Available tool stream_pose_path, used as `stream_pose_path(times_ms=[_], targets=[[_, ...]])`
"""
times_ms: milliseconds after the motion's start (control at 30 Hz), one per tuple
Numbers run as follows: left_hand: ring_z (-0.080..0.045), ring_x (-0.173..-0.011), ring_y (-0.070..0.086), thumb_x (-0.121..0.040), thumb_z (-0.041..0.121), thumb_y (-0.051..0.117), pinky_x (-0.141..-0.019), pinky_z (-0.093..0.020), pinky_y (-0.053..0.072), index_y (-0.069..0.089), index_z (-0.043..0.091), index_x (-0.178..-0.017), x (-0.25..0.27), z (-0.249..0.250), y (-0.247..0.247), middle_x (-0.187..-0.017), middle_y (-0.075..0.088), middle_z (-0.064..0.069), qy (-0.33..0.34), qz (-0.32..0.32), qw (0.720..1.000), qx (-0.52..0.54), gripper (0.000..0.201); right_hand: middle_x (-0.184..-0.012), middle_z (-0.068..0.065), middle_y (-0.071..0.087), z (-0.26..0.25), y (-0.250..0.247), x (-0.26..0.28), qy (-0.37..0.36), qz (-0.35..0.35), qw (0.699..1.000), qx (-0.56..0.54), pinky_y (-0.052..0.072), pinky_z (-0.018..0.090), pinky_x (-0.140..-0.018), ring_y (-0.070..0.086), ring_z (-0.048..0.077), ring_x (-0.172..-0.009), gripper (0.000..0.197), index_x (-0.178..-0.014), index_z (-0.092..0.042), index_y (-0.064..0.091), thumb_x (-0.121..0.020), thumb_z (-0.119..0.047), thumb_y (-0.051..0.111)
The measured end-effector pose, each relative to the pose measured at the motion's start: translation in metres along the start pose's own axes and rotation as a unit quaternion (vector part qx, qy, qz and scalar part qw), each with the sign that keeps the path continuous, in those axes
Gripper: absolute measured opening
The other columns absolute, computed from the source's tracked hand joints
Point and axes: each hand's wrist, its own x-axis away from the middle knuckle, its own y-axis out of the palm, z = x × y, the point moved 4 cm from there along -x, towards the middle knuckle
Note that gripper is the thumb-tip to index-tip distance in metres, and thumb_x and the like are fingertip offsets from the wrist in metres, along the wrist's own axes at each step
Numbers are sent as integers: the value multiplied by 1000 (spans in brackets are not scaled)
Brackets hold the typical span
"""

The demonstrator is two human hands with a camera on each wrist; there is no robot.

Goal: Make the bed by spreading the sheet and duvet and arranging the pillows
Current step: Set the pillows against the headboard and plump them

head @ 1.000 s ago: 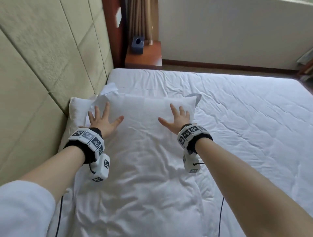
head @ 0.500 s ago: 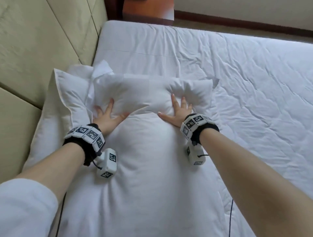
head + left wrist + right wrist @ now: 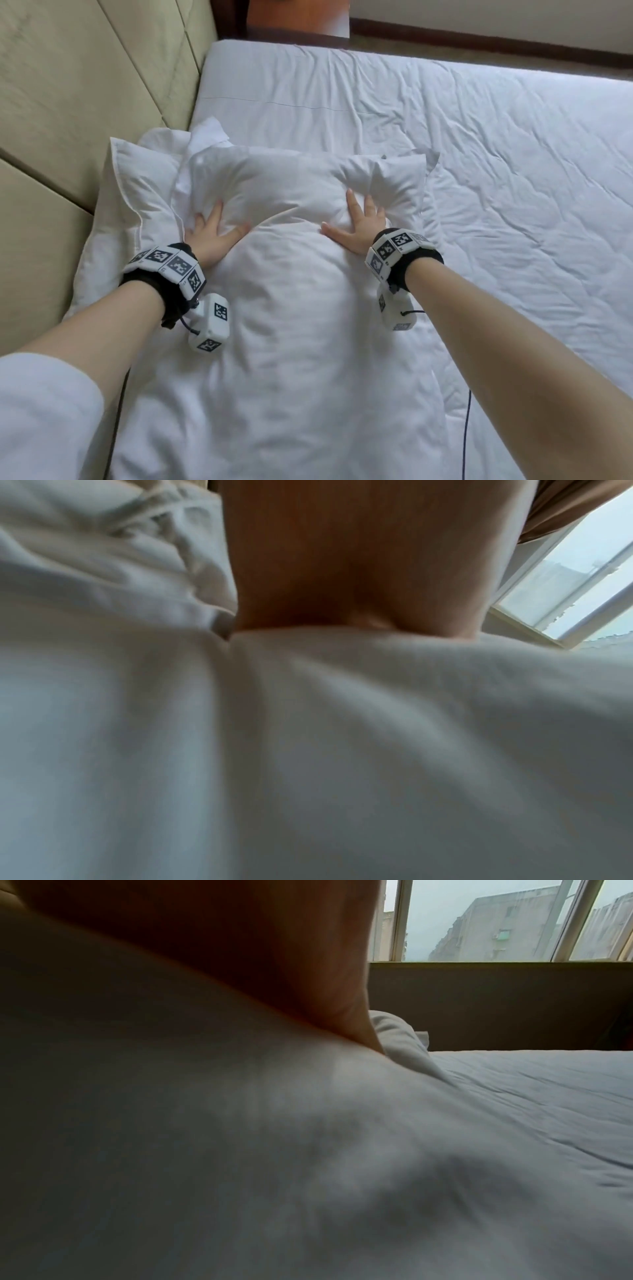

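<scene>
Since the earlier frames, both hands have been slid back along the top pillow (image 3: 301,260) towards its middle, and its far end has been bunched into a raised fold.

From the head view, the left hand (image 3: 214,236) and the right hand (image 3: 356,228) are seen pressed flat into this pillow with fingers spread; nothing is pinched by either grip. The top pillow is laid over a second pillow (image 3: 137,192) that is set against the padded headboard (image 3: 78,85), at the head of the bed. The duvet (image 3: 513,178) is already spread over the mattress, with some creases.

From the left wrist view, only the heel of the left hand (image 3: 359,561) sunk into white cloth is shown. From the right wrist view, the right hand (image 3: 240,947) is likewise seen bearing down on the pillow, with the duvet (image 3: 531,1083) beyond it.

The step in hand is judged to be plumping and arranging the pillows, late in the task. Next, the bunched far end would need to be smoothed and the pillow squared to the headboard.
</scene>
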Motion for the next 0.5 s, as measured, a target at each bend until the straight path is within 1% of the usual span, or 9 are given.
stream_pose_path(times_ms=[67, 100, 133, 200, 233, 300, 400, 433, 500], targets=[[-37, -145, 9, -44, 87, 28, -119, -43, 10, -4, 32, -149, 13, -1, -3, -158, 2, -16, 4, -1, 1000, 7, 123, -158, 7, -14, 0, -1, 20, -5, 10, 1000, -22, 0, 48, -118, -11, 39, -144, 95, -149, -33, -11, -80, -73, 41], [-35, -145, 12, -50, 87, 31, -119, -43, 11, -6, 29, -149, 23, -2, -4, -158, 4, -15, 4, -1, 1000, 16, 121, -158, 7, -15, 1, 1, 32, -8, 11, 999, -38, -1, 49, -118, -14, 40, -143, 94, -149, -33, -11, -81, -72, 41], [-33, -145, 13, -60, 85, 36, -119, -43, 13, -9, 27, -149, 32, -5, -4, -159, 5, -12, 1, 3, 1000, 27, 115, -158, 6, -16, 1, 5, 44, -10, 8, 999, -52, -1, 52, -118, -16, 39, -143, 94, -148, -34, -12, -80, -72, 41], [-33, -145, 13, -82, 68, 41, -119, -43, 13, -12, 25, -149, 53, -10, -1, -159, 5, -10, 1, 25, 999, 37, 96, -157, 1, -20, 3, 17, 68, -11, -3, 998, -62, 5, 61, -114, -21, 37, -142, 96, -147, -37, -14, -78, -75, 40], [-33, -146, 10, -86, 62, 43, -119, -43, 11, -12, 25, -149, 64, -13, 3, -159, 3, -11, 9, 31, 998, 48, 91, -156, 0, -22, 4, 22, 81, -10, -9, 998, -57, 7, 64, -112, -22, 36, -142, 97, -146, -38, -15, -76, -76, 40], [-31, -147, 0, -87, 59, 44, -120, -42, 6, -11, 24, -149, 86, -19, 13, -159, -3, -11, 25, 30, 997, 62, 90, -156, 1, -23, 6, 30, 102, -13, -19, 998, -53, 8, 65, -112, -22, 37, -142, 99, -147, -36, -16, -76, -77, 40], [-32, -146, -9, -86, 62, 41, -119, -41, -1, -11, 27, -149, 116, -31, 25, -158, -11, -10, 24, 22, 999, 24, 89, -156, 6, -23, 3, 44, 138, -31, -12, 995, -93, 2, 59, -115, -22, 40, -141, 100, -147, -33, -16, -78, -72, 45], [-32, -146, -11, -86, 64, 39, -118, -41, -3, -11, 28, -149, 126, -36, 30, -158, -12, -10, 14, 19, 1000, 12, 88, -156, 6, -23, 1, 53, 151, -41, -9, 994, -103, 2, 60, -115, -22, 39, -141, 100, -146, -35, -17, -78, -71, 46], [-33, -145, -12, -86, 68, 32, -118, -40, -5, -11, 30, -148, 140, -47, 41, -158, -13, -11, -12, 21, 1000, -8, 85, -155, 1, -27, -1, 73, 169, -56, -4, 994, -99, 4, 67, -111, -25, 33, -142, 99, -143, -43, -21, -75, -76, 44]])
